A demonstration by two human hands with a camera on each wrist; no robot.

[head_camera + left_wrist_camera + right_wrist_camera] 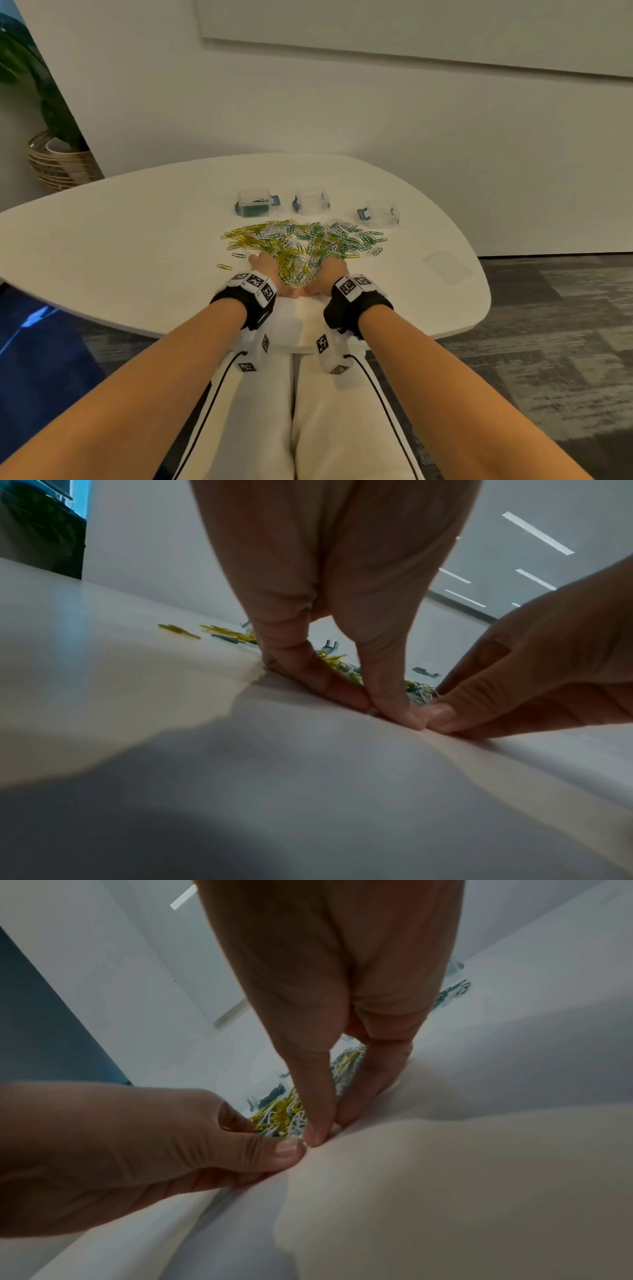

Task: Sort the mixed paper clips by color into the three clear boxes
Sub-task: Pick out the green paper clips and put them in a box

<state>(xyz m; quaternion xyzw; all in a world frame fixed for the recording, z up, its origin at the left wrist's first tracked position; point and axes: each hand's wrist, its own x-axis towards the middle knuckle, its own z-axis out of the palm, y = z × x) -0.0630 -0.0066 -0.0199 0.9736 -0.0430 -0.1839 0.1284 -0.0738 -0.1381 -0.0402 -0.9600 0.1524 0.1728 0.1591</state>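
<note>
Now both hands lie at the near edge of the clips point(301, 241), left hand point(270, 270) and right hand point(327, 274) with fingers straight and thumbs meeting, walling in the mixed heap, probably to rake it together. Beyond the heap stand the three boxes point(311, 201); the left one already holds green.

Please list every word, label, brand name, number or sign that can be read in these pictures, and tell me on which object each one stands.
No readable text: no word, brand or number appears in any view.
Black-and-white square marker patterns, not writing, stand on the band of the left hand and the band of the right hand.
The three clear boxes carry no label that can be seen.
The clear lid on the table is blank.
</note>
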